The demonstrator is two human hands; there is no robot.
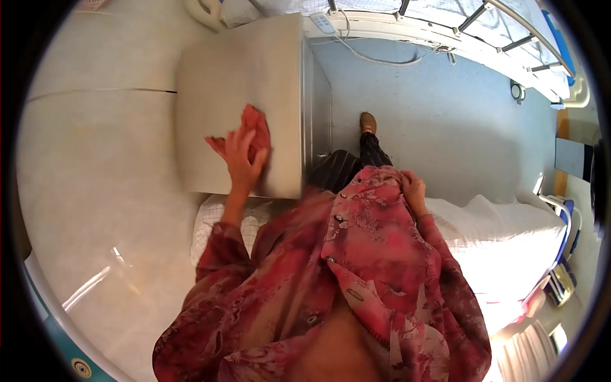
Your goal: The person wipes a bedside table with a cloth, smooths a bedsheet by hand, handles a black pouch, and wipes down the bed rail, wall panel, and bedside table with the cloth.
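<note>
A red cloth point(256, 124) lies bunched on the beige top of a bedside cabinet point(210, 76). Over it rests my left hand point(242, 156), pressing the cloth against the surface, its fingers partly bent into the folds. My right hand point(414, 191) is at the hem of the red floral shirt point(382, 223), away from the cabinet. Its fingers curl at the fabric, and whether they pinch it is hard to see.
A bed with metal rails point(522, 25) runs along the top, with a wired remote point(323, 23) at its edge. Another bed with a white sheet point(496, 223) is at the right. The blue floor point(445, 114) lies between them. A caster point(517, 92) shows at the upper right.
</note>
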